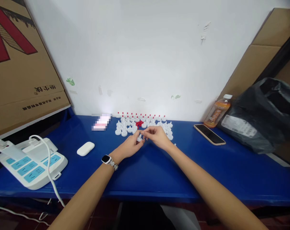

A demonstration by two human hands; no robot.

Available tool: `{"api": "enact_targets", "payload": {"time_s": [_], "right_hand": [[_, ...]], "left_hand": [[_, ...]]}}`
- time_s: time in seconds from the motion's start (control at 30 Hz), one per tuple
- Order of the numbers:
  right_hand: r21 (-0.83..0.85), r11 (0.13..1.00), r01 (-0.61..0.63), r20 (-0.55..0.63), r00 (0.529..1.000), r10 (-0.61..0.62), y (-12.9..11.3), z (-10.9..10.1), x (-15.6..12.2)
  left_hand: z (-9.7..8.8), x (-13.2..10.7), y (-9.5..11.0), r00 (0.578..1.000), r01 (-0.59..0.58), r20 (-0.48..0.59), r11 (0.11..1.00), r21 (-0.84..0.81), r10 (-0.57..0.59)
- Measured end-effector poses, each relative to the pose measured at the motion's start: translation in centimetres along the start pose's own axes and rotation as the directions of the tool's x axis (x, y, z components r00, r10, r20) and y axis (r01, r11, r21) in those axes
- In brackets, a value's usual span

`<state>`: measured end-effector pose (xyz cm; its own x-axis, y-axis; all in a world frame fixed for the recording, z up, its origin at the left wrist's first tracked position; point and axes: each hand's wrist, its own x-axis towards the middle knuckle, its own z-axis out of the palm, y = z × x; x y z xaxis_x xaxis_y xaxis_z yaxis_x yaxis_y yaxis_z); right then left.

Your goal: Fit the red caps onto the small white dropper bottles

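Observation:
My left hand [131, 145] and my right hand [156, 135] meet over the blue table [159, 169], fingers pinched together around a small white plastic cap [139, 138]. The left wrist wears a watch [108, 160]. Just behind the hands lie several white caps [125, 129], some with red tips, and a small heap of red pieces [139, 123]. The right fingertips touch the cap that the left hand holds.
A white power strip [32, 163] with cables sits at the left, a white earbud case [85, 149] beside it. A phone [209, 134], an orange drink bottle [218, 111] and a black plastic bag [262, 111] are on the right. Cardboard leans on both sides.

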<state>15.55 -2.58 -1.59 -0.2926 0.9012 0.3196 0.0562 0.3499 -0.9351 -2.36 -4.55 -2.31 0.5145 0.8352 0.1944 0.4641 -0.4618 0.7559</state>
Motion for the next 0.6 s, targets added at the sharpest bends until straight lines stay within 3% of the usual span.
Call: {"api": "enact_targets", "payload": {"time_s": [0.23,0.4,0.6], "right_hand": [[0.065,0.997,-0.031,0.032,0.999,0.029,-0.26,-0.08,-0.01],[0.091,0.994,-0.06,0.046,0.997,0.056,-0.25,-0.12,0.21],[0.132,0.991,-0.034,-0.032,0.999,0.039,-0.4,0.41,0.28]], "left_hand": [[0.07,-0.02,-0.06,1.0,0.0,-0.012,1.0,0.03,0.0],[0.28,0.15,-0.28,0.999,-0.013,-0.031,0.998,-0.066,0.011],[0.66,0.52,-0.14,0.997,-0.023,-0.071,0.981,-0.192,0.01]]}}
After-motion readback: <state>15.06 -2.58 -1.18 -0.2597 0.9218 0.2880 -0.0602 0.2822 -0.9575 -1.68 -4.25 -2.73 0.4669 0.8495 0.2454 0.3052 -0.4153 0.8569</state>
